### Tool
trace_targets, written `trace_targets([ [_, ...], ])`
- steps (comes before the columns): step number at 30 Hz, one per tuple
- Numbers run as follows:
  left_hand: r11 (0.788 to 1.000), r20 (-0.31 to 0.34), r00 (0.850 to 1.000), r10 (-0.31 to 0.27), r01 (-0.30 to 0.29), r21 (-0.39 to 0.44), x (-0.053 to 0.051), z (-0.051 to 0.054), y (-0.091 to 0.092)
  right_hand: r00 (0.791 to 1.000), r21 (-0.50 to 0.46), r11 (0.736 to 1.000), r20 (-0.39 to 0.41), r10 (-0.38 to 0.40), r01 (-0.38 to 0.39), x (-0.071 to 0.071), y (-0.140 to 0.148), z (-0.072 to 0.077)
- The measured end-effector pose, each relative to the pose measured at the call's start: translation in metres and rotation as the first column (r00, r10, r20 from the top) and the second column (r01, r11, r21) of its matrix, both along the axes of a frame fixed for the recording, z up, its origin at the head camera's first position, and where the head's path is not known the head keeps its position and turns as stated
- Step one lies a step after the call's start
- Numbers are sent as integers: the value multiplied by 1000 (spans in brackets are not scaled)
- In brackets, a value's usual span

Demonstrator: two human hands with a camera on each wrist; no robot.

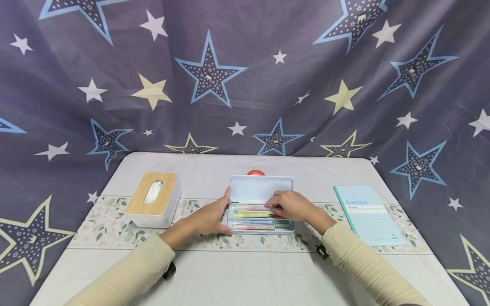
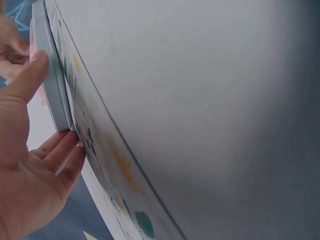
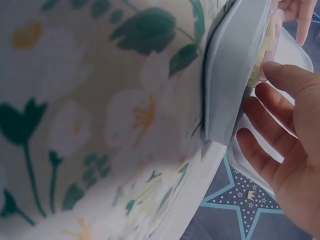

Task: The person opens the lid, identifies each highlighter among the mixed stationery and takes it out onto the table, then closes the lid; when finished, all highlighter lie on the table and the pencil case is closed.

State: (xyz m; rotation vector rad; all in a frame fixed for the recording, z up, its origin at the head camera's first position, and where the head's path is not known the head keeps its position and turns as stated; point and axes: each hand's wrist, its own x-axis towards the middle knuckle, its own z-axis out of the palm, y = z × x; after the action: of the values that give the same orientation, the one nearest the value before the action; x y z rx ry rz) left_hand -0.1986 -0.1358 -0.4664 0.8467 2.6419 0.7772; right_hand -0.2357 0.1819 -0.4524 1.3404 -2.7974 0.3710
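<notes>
A pale blue pencil case (image 1: pixel 261 232) lies on the table with its lid (image 1: pixel 261 189) tilted back. Several pens (image 1: pixel 250 213) lie inside in rows, and dark green items fill the front right compartment. My left hand (image 1: pixel 210 217) holds the case by its left end; in the left wrist view the thumb (image 2: pixel 36 70) lies along the front edge and the fingers touch the end wall. Over the right part of the case, my right hand (image 1: pixel 291 205) pinches a pen by its end. The right wrist view shows thumb and forefinger at a yellowish pen end (image 3: pixel 256 75), partly hidden.
To the left stands a tissue box (image 1: pixel 153 199) with a wooden top. A light blue notebook (image 1: pixel 369 214) lies at the right. Something round and red (image 1: pixel 255 172) shows behind the lid. A floral runner (image 1: pixel 103 225) crosses the white table, with a starry curtain (image 1: pixel 245 85) behind.
</notes>
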Motion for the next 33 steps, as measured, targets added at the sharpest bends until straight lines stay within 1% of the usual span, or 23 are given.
trace_targets([
  [8, 1000, -13, 1000, -5, 5, -9, -1, -1, 0, 1000, 6, 1000, 20, -14, 14, 2, 0, 1],
  [14, 1000, -10, 1000, -1, 0, -12, -1, -1, 0, 1000, 6, 1000, 0, 5, -5, 3, 4, 1],
  [21, 1000, -10, 1000, -1, 1, -10, -1, -1, 0, 1000, -14, 1000, -16, 1, -1, 7, 14, 8],
  [26, 1000, -6, 1000, -6, 6, -12, -1, 0, 0, 999, -33, 999, -53, -10, 8, 8, 25, 11],
  [33, 1000, 0, 1000, -5, 5, -9, 1, 2, 0, 998, -77, 997, -61, -35, 30, 8, 42, 15],
])
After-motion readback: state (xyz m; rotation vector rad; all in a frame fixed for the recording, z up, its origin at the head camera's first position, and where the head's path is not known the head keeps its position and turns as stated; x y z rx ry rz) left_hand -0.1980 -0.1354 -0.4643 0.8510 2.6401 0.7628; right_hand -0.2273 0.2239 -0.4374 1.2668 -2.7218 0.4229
